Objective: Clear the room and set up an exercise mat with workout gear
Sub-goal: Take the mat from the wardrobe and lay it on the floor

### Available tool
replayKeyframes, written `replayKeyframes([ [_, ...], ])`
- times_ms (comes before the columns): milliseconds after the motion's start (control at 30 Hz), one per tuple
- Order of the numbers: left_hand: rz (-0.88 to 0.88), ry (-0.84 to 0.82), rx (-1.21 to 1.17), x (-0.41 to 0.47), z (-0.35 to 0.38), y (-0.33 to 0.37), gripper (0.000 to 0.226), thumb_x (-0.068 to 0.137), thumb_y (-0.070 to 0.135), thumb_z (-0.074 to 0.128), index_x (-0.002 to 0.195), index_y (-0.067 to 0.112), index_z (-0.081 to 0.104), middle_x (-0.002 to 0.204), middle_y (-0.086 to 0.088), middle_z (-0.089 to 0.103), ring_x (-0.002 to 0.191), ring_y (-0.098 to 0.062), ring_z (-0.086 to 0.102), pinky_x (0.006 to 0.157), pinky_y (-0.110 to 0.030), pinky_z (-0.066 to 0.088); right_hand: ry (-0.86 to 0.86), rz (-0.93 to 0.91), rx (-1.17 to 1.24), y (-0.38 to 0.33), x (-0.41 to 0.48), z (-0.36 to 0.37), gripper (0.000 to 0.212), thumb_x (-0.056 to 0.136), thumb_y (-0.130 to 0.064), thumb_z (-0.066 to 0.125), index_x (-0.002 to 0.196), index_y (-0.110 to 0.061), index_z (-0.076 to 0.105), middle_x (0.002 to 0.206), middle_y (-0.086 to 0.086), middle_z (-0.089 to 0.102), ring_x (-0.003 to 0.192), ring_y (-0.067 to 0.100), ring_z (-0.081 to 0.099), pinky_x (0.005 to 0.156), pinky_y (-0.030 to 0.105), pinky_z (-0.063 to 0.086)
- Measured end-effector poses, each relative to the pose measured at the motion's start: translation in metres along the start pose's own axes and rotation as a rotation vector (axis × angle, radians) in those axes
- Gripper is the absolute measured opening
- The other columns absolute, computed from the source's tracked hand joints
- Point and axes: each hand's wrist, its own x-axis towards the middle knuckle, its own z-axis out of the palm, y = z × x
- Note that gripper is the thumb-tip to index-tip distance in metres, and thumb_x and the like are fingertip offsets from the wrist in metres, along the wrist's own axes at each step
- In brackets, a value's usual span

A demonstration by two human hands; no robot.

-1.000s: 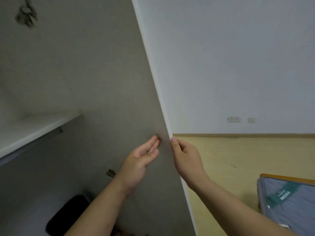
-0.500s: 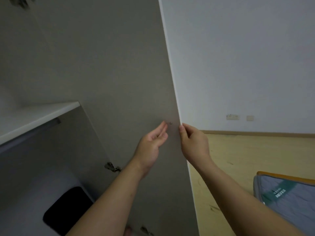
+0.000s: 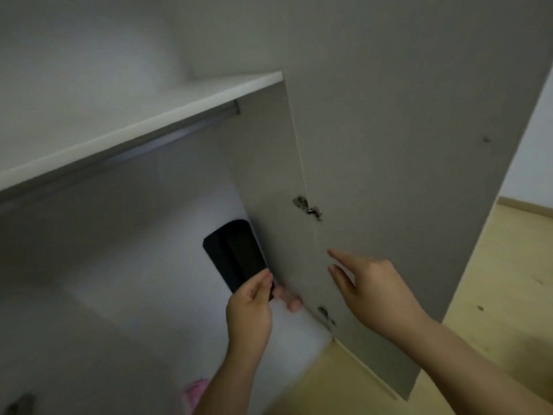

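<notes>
A black rolled mat (image 3: 236, 256) stands on end inside an open grey wardrobe, leaning against its right inner wall. My left hand (image 3: 251, 307) grips the roll's near side, thumb on the front and fingertips showing behind it. My right hand (image 3: 371, 289) hovers with straight fingers just before the inner face of the open wardrobe door (image 3: 404, 145), near its hinged edge. I cannot tell whether it touches the door. The roll's bottom end is hidden by my left hand.
A white shelf (image 3: 149, 115) with a hanging rail (image 3: 179, 130) under it crosses the wardrobe above the roll. Metal hinges (image 3: 308, 206) sit on the door's edge. Something pink (image 3: 194, 390) lies at the wardrobe's bottom. Wooden floor (image 3: 493, 295) lies to the right.
The view has swung left and down into the wardrobe. My left hand left the door's inner face and took hold of the black roll. My right hand let go of the door's edge.
</notes>
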Motion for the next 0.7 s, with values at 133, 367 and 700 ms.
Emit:
replayKeyframes([
  [133,0.001,0.095,0.13,-0.004,-0.04,-0.015,0.025,0.101,0.025,0.058,0.123,0.027,0.069,0.119,0.014,0.07,0.11,0.0,0.063,0.103,-0.024,0.046,-0.182,-0.049,0.069,-0.018,0.001,0.046,0.023,0.099,-0.024,0.06,0.109,-0.006,0.07,0.1,0.007,0.075,0.088,0.022,0.068,0.076,0.041,0.055],
  [367,0.011,0.129,0.261,0.013,-0.08,-0.046,0.029,0.102,0.026,0.054,0.127,0.024,0.068,0.122,0.015,0.068,0.113,-0.002,0.062,0.104,-0.024,0.046,-0.353,-0.09,0.12,-0.03,-0.001,0.115,0.037,0.103,-0.041,0.047,0.133,-0.025,0.063,0.12,-0.009,0.069,0.103,0.009,0.065,0.083,0.029,0.055],
  [700,-0.081,0.123,0.296,0.099,-0.085,-0.115,0.022,0.1,0.021,0.057,0.114,0.023,0.073,0.111,0.009,0.074,0.105,-0.005,0.068,0.104,-0.035,0.051,-0.393,0.002,0.17,-0.002,0.07,0.207,0.025,0.102,-0.031,0.052,0.099,-0.016,0.072,0.088,0.0,0.069,0.079,0.016,0.062,0.073,0.03,0.047],
])
